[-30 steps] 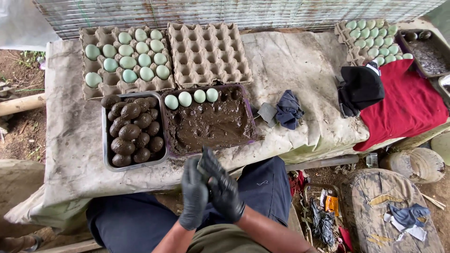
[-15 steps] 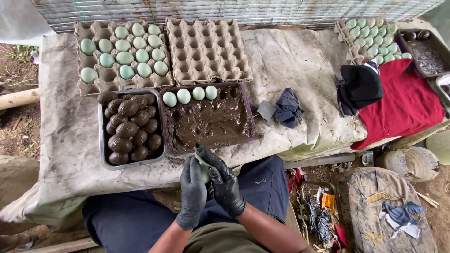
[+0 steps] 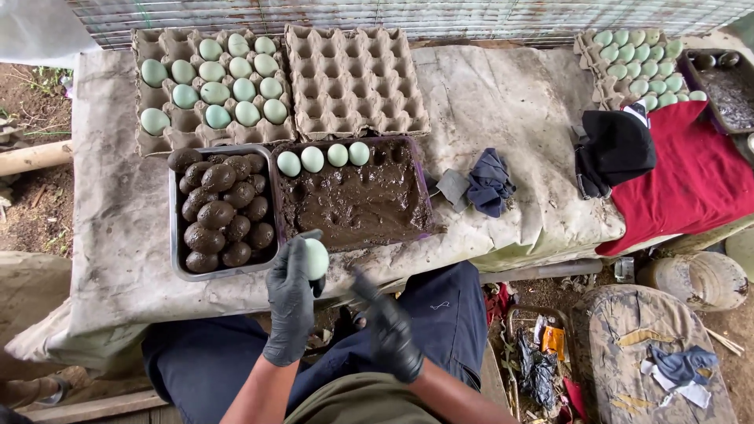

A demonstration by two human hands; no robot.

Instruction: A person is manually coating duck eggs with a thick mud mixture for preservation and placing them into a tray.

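Note:
My left hand (image 3: pixel 292 297), in a black glove, holds a pale green egg (image 3: pixel 316 258) upright just in front of the mud tray (image 3: pixel 422 188). My right hand (image 3: pixel 389 330), also gloved, is blurred and hangs lower right of the egg, apart from it, over my lap. The tray of brown mud has several clean eggs (image 3: pixel 323 157) along its far edge. Left of it a metal tray (image 3: pixel 174 235) is filled with mud-coated eggs (image 3: pixel 220 212).
A carton of pale green eggs (image 3: pixel 212 86) and an empty carton (image 3: pixel 353 82) sit at the back. A blue rag (image 3: pixel 488 182), black cloth (image 3: pixel 616 149), red cloth (image 3: pixel 691 180), another egg carton (image 3: pixel 628 63) and a dark tray (image 3: pixel 726 90) lie right. Stumps and debris stand on the ground.
My hands, clasped together on the egg before, have come apart: the left has lifted the egg toward the mud tray and the right has swung away to the right.

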